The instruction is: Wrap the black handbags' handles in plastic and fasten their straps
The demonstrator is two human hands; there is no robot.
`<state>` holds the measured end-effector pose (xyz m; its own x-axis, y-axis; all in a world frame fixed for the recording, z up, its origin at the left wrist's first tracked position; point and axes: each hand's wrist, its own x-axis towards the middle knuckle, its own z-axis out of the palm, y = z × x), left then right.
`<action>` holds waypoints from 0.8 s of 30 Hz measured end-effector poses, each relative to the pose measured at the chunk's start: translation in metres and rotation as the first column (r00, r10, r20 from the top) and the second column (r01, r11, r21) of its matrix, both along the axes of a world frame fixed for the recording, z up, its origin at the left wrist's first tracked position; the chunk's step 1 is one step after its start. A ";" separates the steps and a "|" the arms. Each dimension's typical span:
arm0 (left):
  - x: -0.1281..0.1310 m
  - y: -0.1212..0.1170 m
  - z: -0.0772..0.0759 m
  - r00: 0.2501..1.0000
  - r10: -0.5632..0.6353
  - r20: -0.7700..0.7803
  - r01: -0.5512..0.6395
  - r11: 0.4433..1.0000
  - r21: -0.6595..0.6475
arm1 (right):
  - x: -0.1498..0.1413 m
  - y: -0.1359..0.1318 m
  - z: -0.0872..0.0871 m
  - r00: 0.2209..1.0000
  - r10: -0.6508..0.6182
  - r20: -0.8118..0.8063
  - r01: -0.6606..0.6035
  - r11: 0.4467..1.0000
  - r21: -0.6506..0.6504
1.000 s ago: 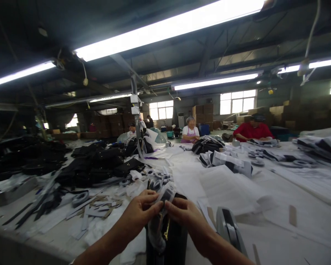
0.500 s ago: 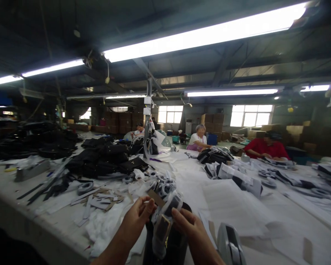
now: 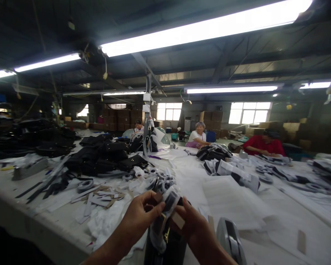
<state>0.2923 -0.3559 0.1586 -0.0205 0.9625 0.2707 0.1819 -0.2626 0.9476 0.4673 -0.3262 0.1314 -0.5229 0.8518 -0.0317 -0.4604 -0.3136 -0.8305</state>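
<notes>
My left hand (image 3: 142, 217) and my right hand (image 3: 191, 222) meet low in the middle of the view, both closed on a rolled strap in a clear plastic wrap (image 3: 169, 200). A small brown cardboard piece (image 3: 178, 220) sits between the fingers of my right hand. Under the hands stands a black bag (image 3: 168, 246) with a gold fitting, and the wrap hangs down in front of it.
A long white-covered table (image 3: 264, 235) bears piles of black bags (image 3: 105, 158), wrapped strap rolls (image 3: 161, 178), cardboard strips (image 3: 99, 198) and white sheets (image 3: 228, 198). A grey tape dispenser (image 3: 230, 239) stands right of my hands. Three people sit at the far side.
My hands have closed together again on the wrapped strap, and the cardboard piece has passed from near my left fingers to my right hand. The view has shifted slightly.
</notes>
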 end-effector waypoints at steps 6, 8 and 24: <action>-0.005 -0.003 0.005 0.999 -0.031 -0.011 0.031 0.999 0.018 | -0.003 -0.010 -0.003 0.992 0.065 -0.108 -0.058 0.996 0.066; -0.004 -0.005 0.008 0.999 -0.040 -0.026 0.040 0.999 0.013 | -0.010 -0.012 -0.005 0.998 -0.033 -0.060 0.042 0.989 0.144; 0.002 -0.028 0.022 0.939 0.016 -0.343 0.035 0.989 0.142 | -0.040 -0.015 -0.021 0.848 -0.519 0.107 0.427 0.789 0.441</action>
